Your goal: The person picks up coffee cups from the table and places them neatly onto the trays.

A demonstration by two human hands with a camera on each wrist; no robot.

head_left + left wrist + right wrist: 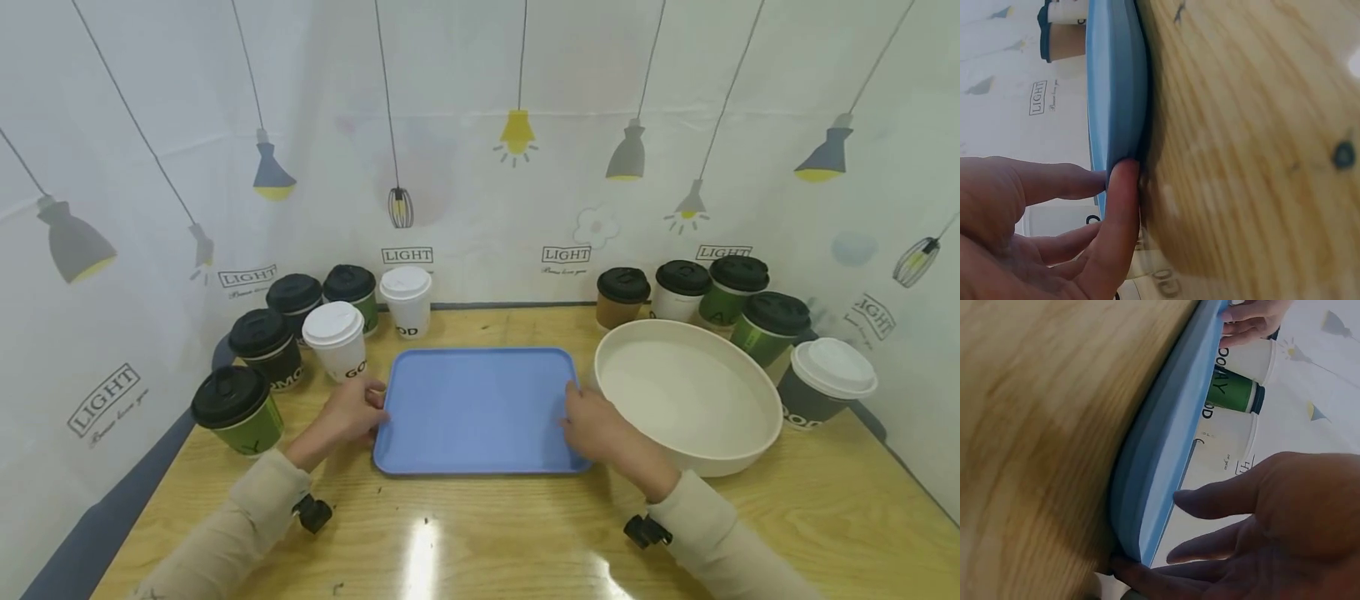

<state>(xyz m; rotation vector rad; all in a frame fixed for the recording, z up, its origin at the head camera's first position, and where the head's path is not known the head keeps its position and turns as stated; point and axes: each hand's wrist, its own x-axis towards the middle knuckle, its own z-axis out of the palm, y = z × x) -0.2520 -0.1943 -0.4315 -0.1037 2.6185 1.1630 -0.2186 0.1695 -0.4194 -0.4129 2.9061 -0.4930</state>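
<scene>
A blue rectangular tray (480,410) lies flat on the wooden table between both hands. At its left edge my left hand (348,415) pinches the rim; in the left wrist view the thumb (1066,182) is over the rim and a finger (1124,200) presses against the outer side. My right hand (596,423) grips the right edge, its thumb (1210,499) right at the rim and a finger (1147,575) low against the tray's outer side. White-lidded paper cups (335,337) stand just behind the left hand. A round cream basin (690,387) sits beside the right hand.
Lidded paper cups stand in two groups: black-lidded ones (238,408) and white-lidded ones at left, and more (772,325) behind and right of the basin. A patterned white cloth (480,208) hangs behind the wooden table (495,533).
</scene>
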